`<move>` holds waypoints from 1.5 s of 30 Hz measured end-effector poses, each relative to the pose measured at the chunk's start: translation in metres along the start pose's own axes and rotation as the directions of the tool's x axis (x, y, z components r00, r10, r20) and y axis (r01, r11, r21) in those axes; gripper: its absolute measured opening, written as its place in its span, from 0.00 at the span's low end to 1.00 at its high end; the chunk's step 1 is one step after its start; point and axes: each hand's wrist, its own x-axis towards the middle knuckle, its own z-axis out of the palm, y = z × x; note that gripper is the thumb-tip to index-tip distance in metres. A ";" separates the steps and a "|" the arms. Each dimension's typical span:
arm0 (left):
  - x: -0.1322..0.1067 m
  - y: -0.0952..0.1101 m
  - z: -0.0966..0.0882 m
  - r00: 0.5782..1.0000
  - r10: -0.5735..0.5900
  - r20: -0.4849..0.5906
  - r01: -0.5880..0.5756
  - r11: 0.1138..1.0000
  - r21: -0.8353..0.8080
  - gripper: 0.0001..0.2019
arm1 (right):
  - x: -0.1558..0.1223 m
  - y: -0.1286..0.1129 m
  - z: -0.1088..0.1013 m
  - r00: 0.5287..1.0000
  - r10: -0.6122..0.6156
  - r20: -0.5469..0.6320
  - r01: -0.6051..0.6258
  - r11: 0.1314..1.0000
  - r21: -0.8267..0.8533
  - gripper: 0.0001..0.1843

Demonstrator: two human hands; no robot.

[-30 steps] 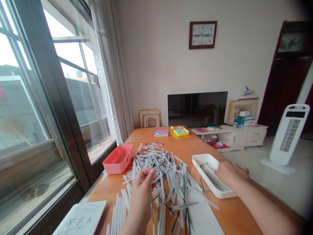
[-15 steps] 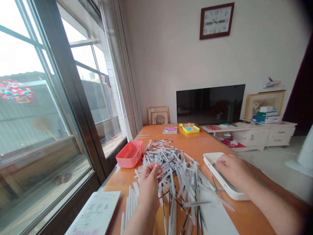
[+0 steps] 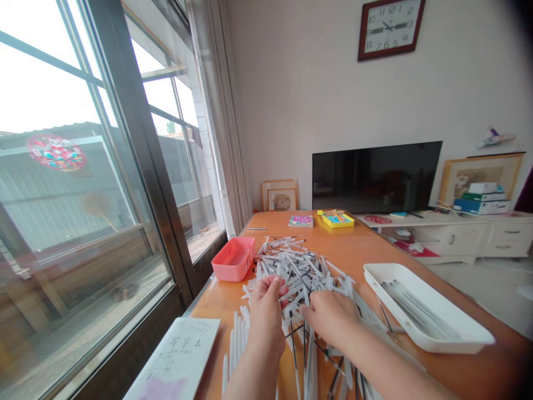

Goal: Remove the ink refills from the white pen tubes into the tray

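Note:
A heap of white translucent pen barrels (image 3: 300, 272) and thin black-tipped rods spreads over the middle of the table. Over its near left side is my left hand (image 3: 266, 300), thumb and fingers pinched together; whatever may be between them is hidden. My right hand (image 3: 333, 316) reaches into the heap from the right with curled fingers, close beside the left one, and its fingertips are partly hidden. To the right stands a white tray (image 3: 470, 347) with several slim grey-looking rods lying lengthwise in it. More barrels (image 3: 237, 336) lie side by side left of my left forearm.
A pink plastic box (image 3: 233, 269) stands left of the heap. At the near left lies a notebook (image 3: 183, 347). Farther back on the orange-brown table (image 3: 270, 222) are a pen (image 3: 257, 229), a small purple book (image 3: 300, 221) and a yellow box (image 3: 338, 219). A glass door flanks the left side.
My right hand has moved left from the white tray to the heap, uncovering the rods in the tray. My left hand keeps its pinch over the heap. The view has turned slightly left.

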 end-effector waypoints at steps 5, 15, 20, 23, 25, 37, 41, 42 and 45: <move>-0.001 0.003 -0.001 1.000 -0.009 0.006 0.009 1.000 0.014 0.15 | 0.007 -0.002 0.002 1.000 0.020 0.011 -0.020 1.000 -0.022 0.13; -0.013 -0.001 0.002 0.851 0.327 0.411 -0.509 0.705 0.493 0.19 | 0.000 0.016 -0.033 0.993 -0.117 -0.032 0.121 0.972 0.202 0.09; -0.020 0.005 0.001 0.656 0.416 0.630 -0.754 0.340 0.561 0.17 | 0.003 0.021 -0.037 0.987 -0.140 -0.085 0.163 0.887 0.433 0.10; -0.016 0.006 -0.001 0.681 0.405 0.610 -0.728 0.283 0.625 0.12 | 0.005 0.026 -0.035 0.979 -0.091 -0.182 0.181 0.796 0.577 0.14; -0.010 0.003 -0.003 0.722 0.421 0.549 -0.684 0.322 0.654 0.09 | 0.008 0.032 -0.033 0.965 -0.009 -0.262 0.177 0.756 0.630 0.18; 0.005 -0.001 -0.002 0.956 0.226 0.186 -0.274 0.917 0.291 0.09 | 0.035 0.028 -0.001 0.959 -0.283 -0.013 0.283 0.959 0.004 0.16; 0.002 0.005 -0.003 0.981 0.125 0.145 -0.155 0.964 0.218 0.12 | 0.046 0.024 0.008 0.929 -0.367 0.050 0.369 0.928 -0.047 0.16; 0.001 0.006 -0.004 0.986 0.093 0.135 -0.122 0.968 0.221 0.12 | 0.048 0.023 0.010 0.924 -0.378 0.056 0.381 0.923 -0.054 0.15; 0.000 0.008 -0.005 0.992 0.001 0.122 -0.029 0.973 0.230 0.13 | 0.052 0.024 0.012 0.915 -0.399 0.057 0.402 0.913 -0.068 0.15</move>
